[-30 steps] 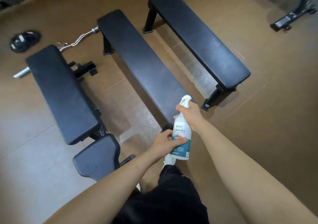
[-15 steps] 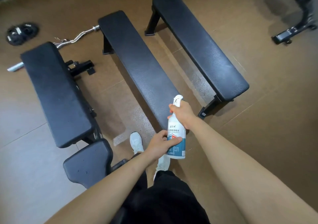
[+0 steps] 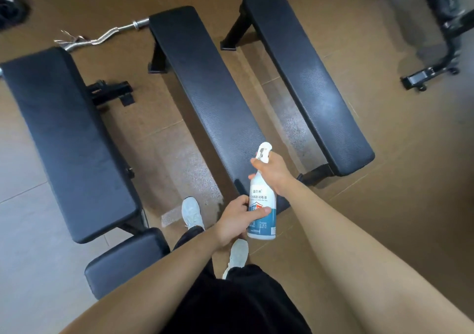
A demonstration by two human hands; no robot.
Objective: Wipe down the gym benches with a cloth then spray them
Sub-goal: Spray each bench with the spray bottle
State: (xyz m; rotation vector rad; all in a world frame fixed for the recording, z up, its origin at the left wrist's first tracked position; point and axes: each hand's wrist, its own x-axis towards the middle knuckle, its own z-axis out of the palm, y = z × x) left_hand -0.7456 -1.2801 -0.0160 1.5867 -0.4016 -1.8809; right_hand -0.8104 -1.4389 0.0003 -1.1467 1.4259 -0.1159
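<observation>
I count three benches from here: the left bench (image 3: 64, 133) well left of the hands, the middle bench (image 3: 205, 89) straight ahead of them, and the right bench (image 3: 307, 71) ahead to their right. One small pad (image 3: 123, 259) lies below and left of the hands. There are two hands, the left hand (image 3: 234, 220) and the right hand (image 3: 275, 172), both on the one bottle (image 3: 264, 192). I see two white shoes: the left shoe (image 3: 192, 211) just left of the left hand, the right shoe (image 3: 237, 256) beneath it. One bar (image 3: 110, 34) lies far ahead to the left. One machine frame (image 3: 441, 25) stands far to the right.
</observation>
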